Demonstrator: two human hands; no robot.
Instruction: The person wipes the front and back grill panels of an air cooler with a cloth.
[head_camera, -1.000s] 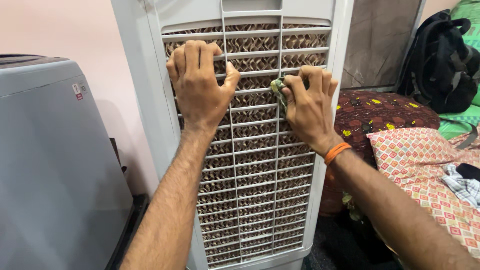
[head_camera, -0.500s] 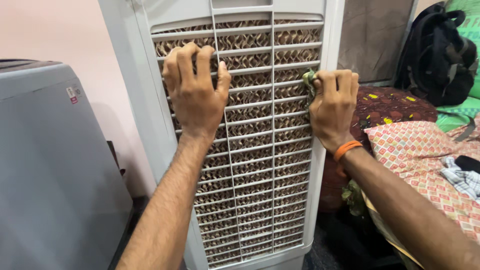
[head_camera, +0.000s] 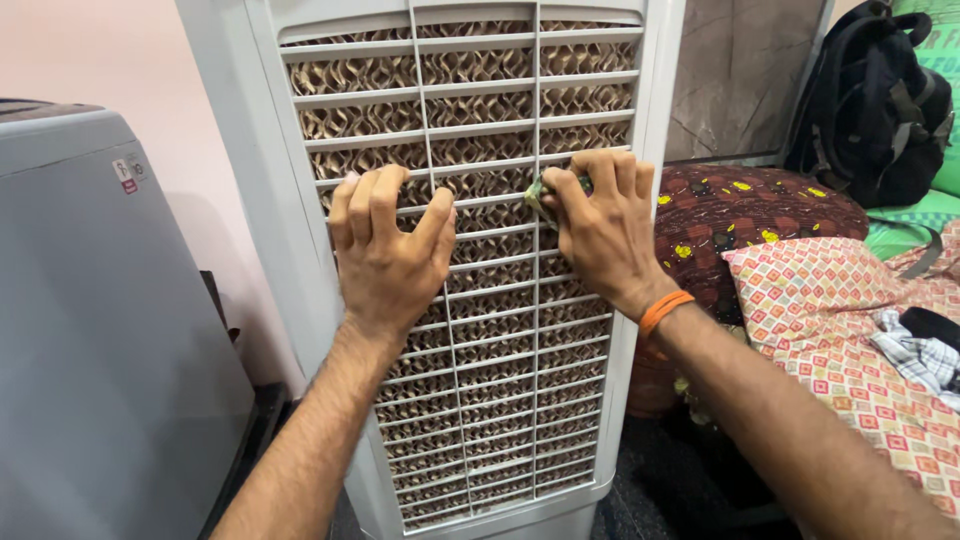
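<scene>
1. A tall white plastic air cooler (head_camera: 290, 250) with a slatted grille over brown honeycomb pads is seen standing upright in the middle of the view, pretty close to the camera.
2. The left hand (head_camera: 385, 255) is pressed flat-ish against the left half of the grille, with the fingers (head_camera: 372, 200) curled over a slat and the thumb hooked onto the centre rib. So that grip is closed on the grille slat itself, nothing else is held in it.
3. The right hand (head_camera: 600, 230) is placed on the right half of the grille, just right of the centre rib and at about the same height as the left one. Its grip is bunched tight around a small greenish crumpled cloth (head_camera: 538, 192), which is pushed against the slats; only a bit of cloth is seen poking out past the thumb and forefinger.
4. An orange band (head_camera: 662, 310) is worn on the right wrist.
5. A grey boxy appliance with a rounded top (head_camera: 100, 330) is seen to the left of the cooler, near but apart from it.
6. On the right, a bed is found with a dark red patterned cushion (head_camera: 760, 215), a pink and white diamond-print pillow (head_camera: 830, 320) nearer, and a black backpack (head_camera: 870, 100) farther back.
</scene>
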